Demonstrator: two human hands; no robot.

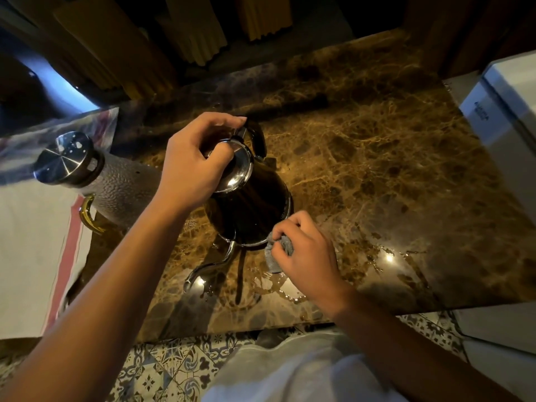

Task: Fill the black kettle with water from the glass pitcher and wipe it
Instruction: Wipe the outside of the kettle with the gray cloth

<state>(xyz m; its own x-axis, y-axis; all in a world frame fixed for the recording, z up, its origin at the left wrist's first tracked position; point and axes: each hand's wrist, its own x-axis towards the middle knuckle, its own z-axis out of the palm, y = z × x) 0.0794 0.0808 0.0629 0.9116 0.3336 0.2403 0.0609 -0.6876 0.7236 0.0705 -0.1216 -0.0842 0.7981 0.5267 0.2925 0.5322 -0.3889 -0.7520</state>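
Head view, looking down on a brown marble table (377,158). The black kettle (249,216) stands near the centre of the table, its polished metal lid (236,169) in place and its black handle (258,139) pointing toward 12 o'clock; the thin gooseneck spout (214,264) curves from the kettle's base toward 7 o'clock. The left hand (191,166) rests over the top of the kettle with the fingers curled about the lid and the upper end of the handle, so it grasps the kettle's top. The right hand (307,253), at 5 o'clock of the kettle, is clenched around a small grey cloth (275,253), which is pressed against the lower wall of the kettle just above its metal base rim. A film of water (278,285) lies on the table at 6 o'clock of the kettle, between the spout and the right wrist. The glass pitcher (121,190), with a hammered, frosted-looking body, a round steel lid (65,158) and an amber handle (87,213), stands at 9 o'clock of the kettle, near it; whether the two touch is hidden by the left forearm. A white cloth with a red stripe (34,256) covers the table's left edge at 8 o'clock. A white box (499,111) sits at 2 o'clock, well apart from the kettle. Patterned floor tiles (162,369) show below the table's near edge.
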